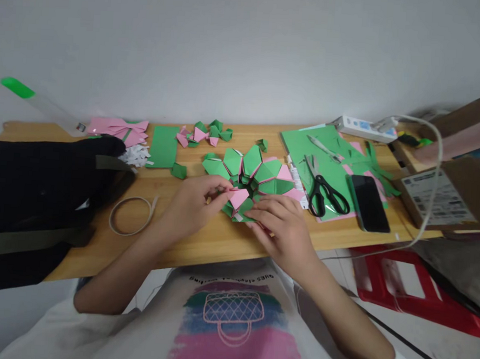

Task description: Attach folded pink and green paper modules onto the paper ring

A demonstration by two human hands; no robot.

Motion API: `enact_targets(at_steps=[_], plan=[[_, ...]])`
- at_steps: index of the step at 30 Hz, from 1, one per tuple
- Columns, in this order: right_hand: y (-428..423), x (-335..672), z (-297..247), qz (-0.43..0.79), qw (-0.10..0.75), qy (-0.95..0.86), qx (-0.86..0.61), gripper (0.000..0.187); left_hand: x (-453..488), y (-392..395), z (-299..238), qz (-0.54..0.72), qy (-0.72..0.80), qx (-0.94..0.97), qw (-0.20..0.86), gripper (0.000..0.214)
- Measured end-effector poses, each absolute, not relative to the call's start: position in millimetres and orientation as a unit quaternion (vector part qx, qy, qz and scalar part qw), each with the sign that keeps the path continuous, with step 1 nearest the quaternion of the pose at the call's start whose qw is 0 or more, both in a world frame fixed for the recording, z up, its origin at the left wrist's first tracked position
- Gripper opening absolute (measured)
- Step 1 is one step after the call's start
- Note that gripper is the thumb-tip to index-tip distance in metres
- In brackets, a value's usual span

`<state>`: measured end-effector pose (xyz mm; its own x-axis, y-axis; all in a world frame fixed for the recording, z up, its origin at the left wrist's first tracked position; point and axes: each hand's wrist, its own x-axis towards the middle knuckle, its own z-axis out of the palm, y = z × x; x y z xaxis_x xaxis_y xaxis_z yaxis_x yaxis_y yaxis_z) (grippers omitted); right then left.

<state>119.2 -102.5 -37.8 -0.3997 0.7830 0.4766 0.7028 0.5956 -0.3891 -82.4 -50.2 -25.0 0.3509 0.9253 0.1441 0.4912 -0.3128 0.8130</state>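
Assembly of a folded-paper ring (252, 159) was viewed from above on a wooden worktop (203, 245). The ring, made up of green and pink petal-like units, lay near the middle of the worktop, in front of the person's body. The left hand (196, 198) was closed in a pinch, thumb and fingers gripping a pink folded piece (239, 199) at the ring's near side; whether this piece was joined to the ring could not be told. The right hand (282, 220) was partly curled, its fingers touching the ring's near right edge; whether they gripped it could not be told.

Beyond the ring lay a cluster of small folded units (200, 135), pink and green. To its left were a green paper rectangle (163, 149), white paper scraps (135, 156) and pink folded paper (121, 130). A coiled strip (152, 209) rested near the left forearm, beside a black bag (40, 189). On the right, green sheets (303, 145) bore a cutter (323, 148) and black-handled scissors (319, 181), slightly opened at the blades. A dark-screened phone (368, 202) lay just beside the scissors, and a cardboard box (455, 187) stood at the far right.
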Motion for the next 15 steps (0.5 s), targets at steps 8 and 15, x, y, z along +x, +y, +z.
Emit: enact_targets(at_steps=[8,15], plan=[[-105.0,116.4,-39.1,0.085,0.336,-0.814,-0.466,0.008,-84.4,-51.6,-27.6,0.311,0.477,0.745,0.347,0.010],[-105.9,114.3,-40.4,0.102,0.353,-0.786,-0.497,0.009,-86.0,-54.6,-27.5,0.303,0.478,0.751,0.341,0.013]])
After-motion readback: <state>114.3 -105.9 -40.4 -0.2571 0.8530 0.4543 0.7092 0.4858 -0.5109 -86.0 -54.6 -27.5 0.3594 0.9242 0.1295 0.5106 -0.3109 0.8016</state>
